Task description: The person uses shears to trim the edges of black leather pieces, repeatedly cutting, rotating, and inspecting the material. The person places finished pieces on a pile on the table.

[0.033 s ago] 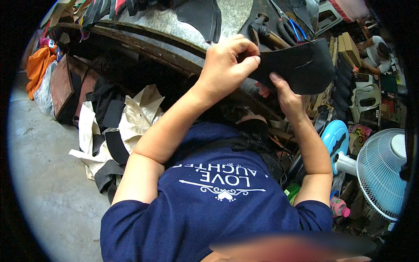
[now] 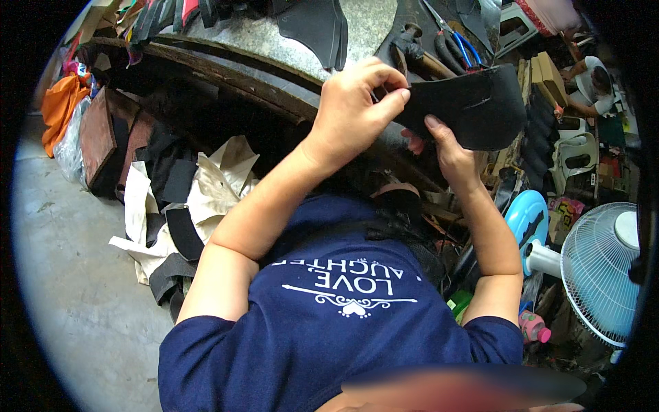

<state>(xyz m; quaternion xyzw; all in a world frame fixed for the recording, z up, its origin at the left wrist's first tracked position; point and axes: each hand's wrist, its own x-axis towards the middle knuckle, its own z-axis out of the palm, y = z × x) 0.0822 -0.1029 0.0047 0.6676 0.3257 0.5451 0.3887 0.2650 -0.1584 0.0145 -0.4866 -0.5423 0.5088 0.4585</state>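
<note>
Between my hands is a flat, curved black leather-like piece [image 2: 480, 110] with a short slit or crease near its right end. It is raised in front of the workbench [image 2: 240, 51]. My left hand [image 2: 358, 103] pinches its left end between thumb and bent fingers. My right hand [image 2: 449, 144] grips the lower edge, thumb on the near face and the other fingers mostly hidden behind. Just beyond the piece, a hammer [image 2: 410, 44] lies on the bench beside a blue-handled tool [image 2: 468, 48]. More black cut pieces [image 2: 312, 31] lie at the far side.
A white and blue fan [image 2: 600, 275] stands at the right, near a blue round seat [image 2: 527, 213]. Cream and black scraps [image 2: 213, 178] are piled at the left, beside a brown board [image 2: 98, 134] and an orange bag [image 2: 62, 106]. Another person [image 2: 594, 86] sits at the far right.
The right end of the black piece has tipped down very slightly. Both hands keep the same hold.
</note>
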